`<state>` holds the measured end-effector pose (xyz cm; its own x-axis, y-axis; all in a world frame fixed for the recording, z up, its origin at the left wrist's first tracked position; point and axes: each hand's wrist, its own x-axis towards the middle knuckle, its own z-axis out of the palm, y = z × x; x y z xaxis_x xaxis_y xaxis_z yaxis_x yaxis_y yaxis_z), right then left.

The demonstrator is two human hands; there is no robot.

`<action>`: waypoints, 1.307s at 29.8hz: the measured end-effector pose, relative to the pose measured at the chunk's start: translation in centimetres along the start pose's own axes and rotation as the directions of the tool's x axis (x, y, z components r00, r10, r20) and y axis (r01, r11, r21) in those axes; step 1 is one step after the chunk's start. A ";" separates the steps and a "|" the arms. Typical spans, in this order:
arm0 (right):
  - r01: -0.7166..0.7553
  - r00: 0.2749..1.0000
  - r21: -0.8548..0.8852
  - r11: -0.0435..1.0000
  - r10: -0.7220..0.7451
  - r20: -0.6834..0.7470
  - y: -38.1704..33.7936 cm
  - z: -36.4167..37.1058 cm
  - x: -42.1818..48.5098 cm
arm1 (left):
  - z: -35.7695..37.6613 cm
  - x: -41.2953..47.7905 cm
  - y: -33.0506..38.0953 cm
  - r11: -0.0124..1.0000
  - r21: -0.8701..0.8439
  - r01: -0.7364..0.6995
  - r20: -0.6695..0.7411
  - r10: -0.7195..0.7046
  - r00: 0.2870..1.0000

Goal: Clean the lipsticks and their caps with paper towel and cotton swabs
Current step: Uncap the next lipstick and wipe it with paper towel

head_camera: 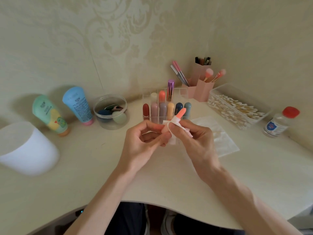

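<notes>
My left hand grips the lower end of an orange-pink lipstick that points up and to the right over the middle of the table. A white paper towel piece is wrapped round the lipstick's middle, and my right hand pinches it there. Behind the hands stands a clear organizer with several lipsticks in different colours. More paper towel lies flat on the table to the right. A clear box of cotton swabs sits at the back right.
A white cup stands at the left, with a green tube and a blue tube behind it. A round clear jar of sponges, pink brush holders and a small red-capped bottle line the back.
</notes>
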<state>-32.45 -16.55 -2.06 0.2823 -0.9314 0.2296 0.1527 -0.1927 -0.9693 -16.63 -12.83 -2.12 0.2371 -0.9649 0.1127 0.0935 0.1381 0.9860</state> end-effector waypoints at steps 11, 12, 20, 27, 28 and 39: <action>0.008 1.000 -0.080 0.997 -0.010 -0.017 0.2 -0.1 0.1 | -0.1 -0.2 -0.6 0.997 0.016 -0.073 -0.030 0.073 0.997; 0.006 1.000 -0.082 0.997 -0.007 -0.016 0.1 -0.1 0.1 | 0.0 -0.2 -0.6 0.997 0.033 -0.075 -0.029 0.076 0.997; 0.037 0.999 -0.076 0.996 -0.037 -0.007 -0.3 -0.1 0.1 | 0.0 -0.4 -0.1 0.998 -0.033 0.051 0.021 -0.051 0.998; -0.044 0.999 -0.090 0.995 0.041 -0.028 0.0 -0.5 0.2 | 0.1 -0.5 -0.8 0.973 0.218 -0.076 0.035 0.070 0.997; -0.053 0.998 -0.064 0.997 0.052 -0.027 -0.1 -0.5 0.2 | 0.0 -0.5 -0.6 0.980 0.190 -0.055 0.063 0.044 0.997; 0.006 1.000 -0.114 0.993 -0.004 0.019 0.5 -0.3 0.3 | -0.6 -0.8 -0.3 0.975 0.219 -0.045 0.005 0.045 0.999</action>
<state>-32.60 -17.02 -2.49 0.2997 -0.9245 0.2354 0.0453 -0.2327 -0.9715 -16.30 -11.94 -2.61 0.2358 -0.9589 0.1575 -0.1314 0.1291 0.9829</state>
